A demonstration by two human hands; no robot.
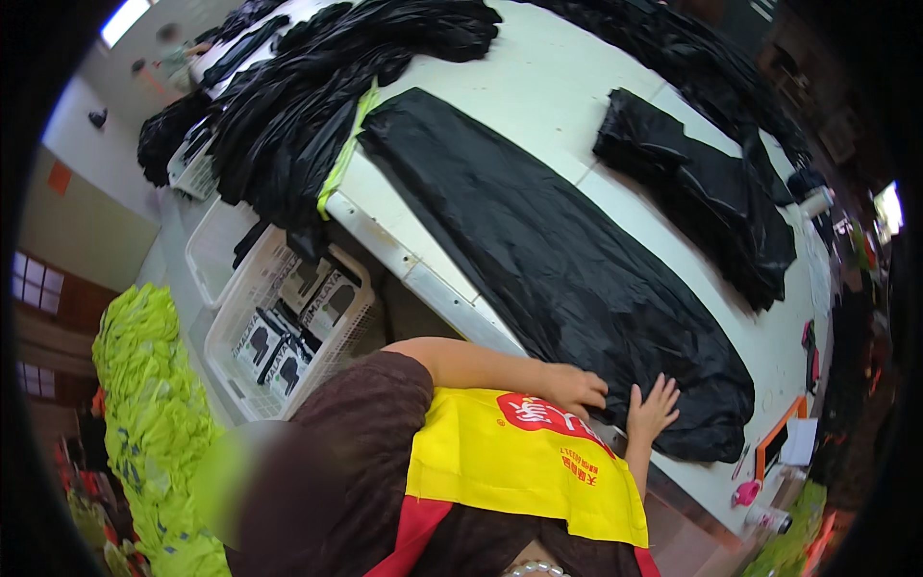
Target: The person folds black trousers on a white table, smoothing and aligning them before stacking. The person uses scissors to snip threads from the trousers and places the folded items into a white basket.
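Cloth (558,269), black and glossy, laid lengthwise on the desk (500,72), too dark in its folds to make out, with the right hand (654,409) spread wide upon its near end. At its edge, the left hand (574,388) curled, palm hidden: cannot tell whether gripping anything. Off left, packets (279,351) in a white basket (227,370) partly covered by hanging black fabric (306,236).
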